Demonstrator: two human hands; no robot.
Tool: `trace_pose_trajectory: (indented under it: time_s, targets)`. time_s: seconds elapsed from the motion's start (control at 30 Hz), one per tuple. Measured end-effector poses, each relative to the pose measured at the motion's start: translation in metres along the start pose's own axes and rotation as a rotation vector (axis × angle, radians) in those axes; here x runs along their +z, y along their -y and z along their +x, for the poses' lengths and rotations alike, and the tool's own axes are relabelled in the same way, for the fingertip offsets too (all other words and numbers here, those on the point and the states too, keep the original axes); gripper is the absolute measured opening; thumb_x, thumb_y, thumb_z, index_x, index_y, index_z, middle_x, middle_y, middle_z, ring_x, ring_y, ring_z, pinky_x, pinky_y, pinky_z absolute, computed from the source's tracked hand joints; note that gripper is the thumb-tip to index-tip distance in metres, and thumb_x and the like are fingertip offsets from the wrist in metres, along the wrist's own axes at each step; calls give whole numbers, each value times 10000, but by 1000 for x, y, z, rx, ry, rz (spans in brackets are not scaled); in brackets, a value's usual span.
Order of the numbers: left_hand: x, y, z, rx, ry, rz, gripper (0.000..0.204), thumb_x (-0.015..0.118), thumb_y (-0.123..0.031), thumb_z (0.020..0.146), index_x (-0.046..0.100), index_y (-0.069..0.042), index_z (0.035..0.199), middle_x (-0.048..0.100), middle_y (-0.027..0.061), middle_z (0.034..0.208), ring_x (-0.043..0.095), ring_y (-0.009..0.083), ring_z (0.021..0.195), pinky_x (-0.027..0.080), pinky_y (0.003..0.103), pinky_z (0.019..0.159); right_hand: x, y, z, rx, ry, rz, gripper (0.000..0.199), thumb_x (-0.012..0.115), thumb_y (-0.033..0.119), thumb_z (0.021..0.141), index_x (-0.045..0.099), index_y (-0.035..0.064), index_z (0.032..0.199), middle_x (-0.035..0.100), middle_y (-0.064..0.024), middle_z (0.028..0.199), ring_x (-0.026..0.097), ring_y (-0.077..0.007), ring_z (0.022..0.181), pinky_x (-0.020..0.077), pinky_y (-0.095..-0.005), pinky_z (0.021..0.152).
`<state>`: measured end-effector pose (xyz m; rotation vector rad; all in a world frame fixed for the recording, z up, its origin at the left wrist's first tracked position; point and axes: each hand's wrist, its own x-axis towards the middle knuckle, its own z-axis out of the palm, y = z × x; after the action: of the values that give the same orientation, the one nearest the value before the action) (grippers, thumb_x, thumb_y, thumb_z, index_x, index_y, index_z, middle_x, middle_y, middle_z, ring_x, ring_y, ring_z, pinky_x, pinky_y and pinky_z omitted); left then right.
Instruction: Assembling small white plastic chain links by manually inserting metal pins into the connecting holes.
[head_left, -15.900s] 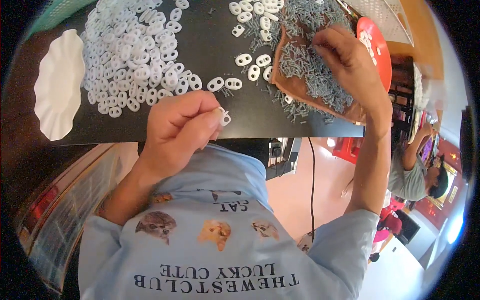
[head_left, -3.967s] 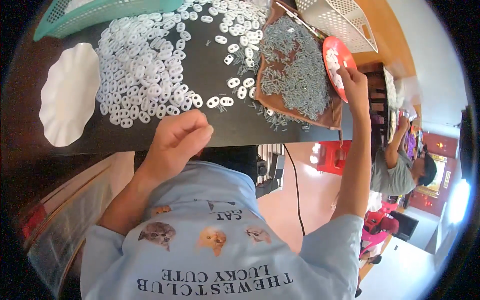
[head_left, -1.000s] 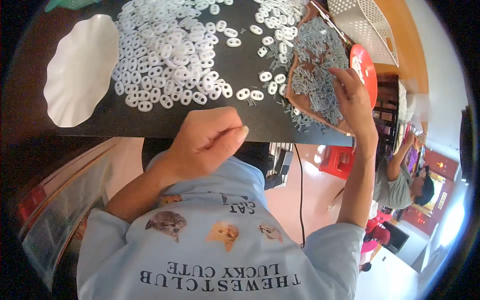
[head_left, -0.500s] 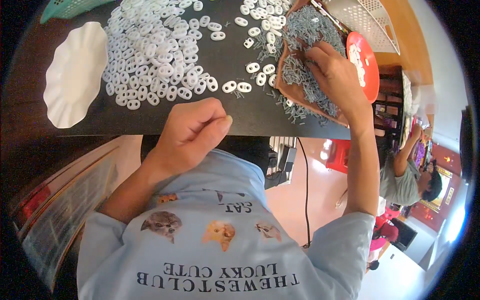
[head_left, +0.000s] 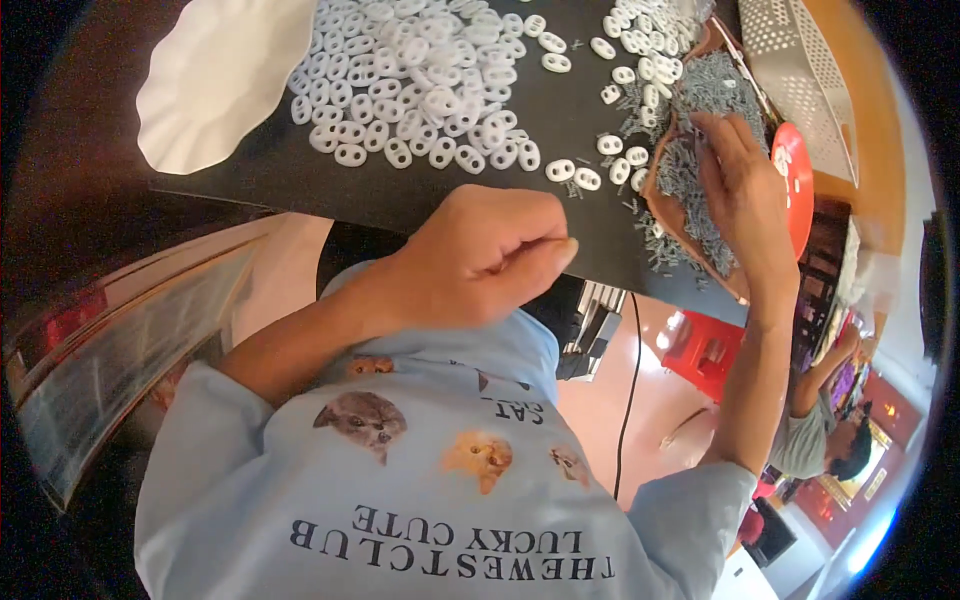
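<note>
My left hand [head_left: 495, 255] is closed in a fist, palm side turned inward, just in front of the table's near edge; whatever is inside it is hidden. My right hand [head_left: 745, 195] reaches over a heap of small grey plastic pins [head_left: 715, 85], with bent fingers drawn together at the pins; I cannot make out what is between the fingertips. The pins lie on a brown tray or sheet [head_left: 668, 190] with a raised edge. Left of them are several white oval two-holed plastic pieces [head_left: 609, 145]. A large heap of the same white pieces [head_left: 430, 70] spreads across the table.
A white wavy-edged dish [head_left: 215, 85] sits at the left. On the right are a red plate [head_left: 795, 190] with small white pieces and a white perforated basket [head_left: 800, 80]. Below the dark table [head_left: 400, 190] stands a red stool [head_left: 705, 355]. Another person [head_left: 810, 435] is farther right.
The view has shifted, so the table's contents appear farther right and higher. My left fist has come nearer the small group of white pieces. My right hand stays at the grey pins.
</note>
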<state>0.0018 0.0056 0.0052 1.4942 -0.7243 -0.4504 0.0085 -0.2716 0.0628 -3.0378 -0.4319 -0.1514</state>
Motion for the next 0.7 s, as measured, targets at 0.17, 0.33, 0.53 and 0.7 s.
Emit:
trace_pose_trajectory:
  time_s: [0.17, 0.33, 0.53, 0.7]
  targets:
    - [-2, 3, -2, 47, -3, -6, 171, 574, -76, 848, 490, -28, 707, 428, 58, 597, 425, 164, 505, 338, 317, 471, 7, 65, 31, -232, -13, 206, 279, 623, 78, 822, 565, 46, 1093, 535, -123, 875, 591, -331, 744, 478, -403, 622]
    - [-2, 8, -4, 102, -14, -15, 158, 582, -71, 836, 508, -28, 703, 453, 69, 603, 455, 192, 506, 351, 327, 471, 32, 94, 50, -316, 69, 218, 309, 704, 201, 779, 577, 77, 1032, 528, -99, 881, 592, -309, 707, 481, -402, 569]
    - [-3, 9, -4, 94, -21, -49, 153, 579, -67, 836, 511, -27, 705, 454, 77, 609, 458, 208, 511, 357, 337, 477, 32, 75, 61, -310, 30, 154, 228, 672, 148, 814, 580, 65, 1005, 538, -102, 875, 593, -318, 689, 484, -395, 580]
    - [-7, 8, -4, 88, 5, -32, 154, 576, -76, 840, 505, -27, 713, 442, 77, 605, 451, 214, 504, 357, 346, 480, 30, 74, 64, -280, 22, 162, 126, 619, 136, 825, 551, 62, 903, 531, -104, 866, 602, -322, 751, 505, -421, 573]
